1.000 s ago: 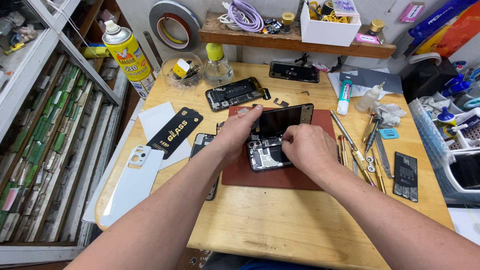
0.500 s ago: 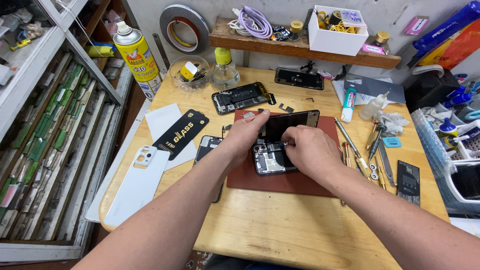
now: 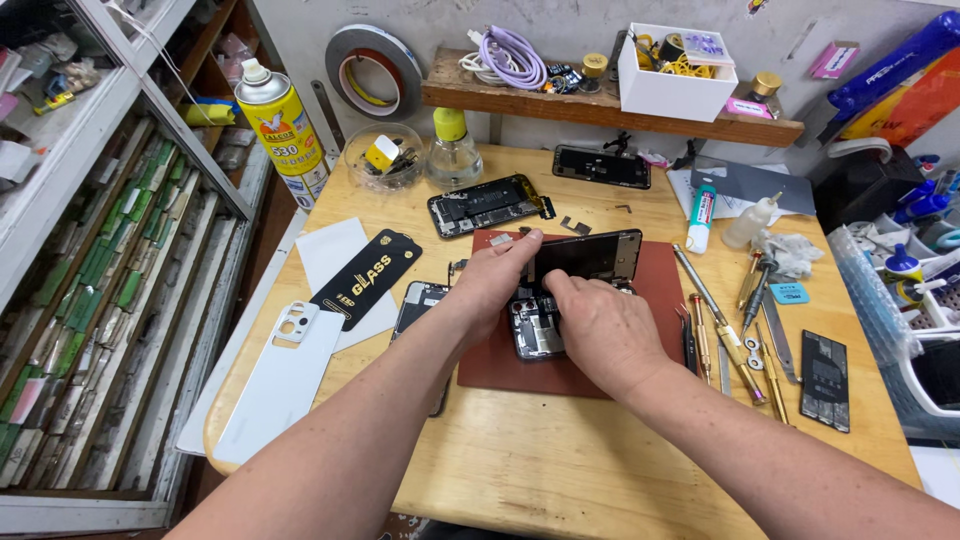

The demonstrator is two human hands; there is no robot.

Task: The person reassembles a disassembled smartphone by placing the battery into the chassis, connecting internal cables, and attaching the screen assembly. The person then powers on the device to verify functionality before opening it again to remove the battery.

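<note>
Hands unmoved since earlier frame. Left hand (image 3: 492, 280) grip pinches raised screen (image 3: 590, 256); right hand (image 3: 600, 330) fingertips press phone (image 3: 535, 330), grip state unclear.

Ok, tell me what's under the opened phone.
A reddish-brown mat lies under the opened phone on the wooden table. The left hand and right hand hide much of the phone.
</note>
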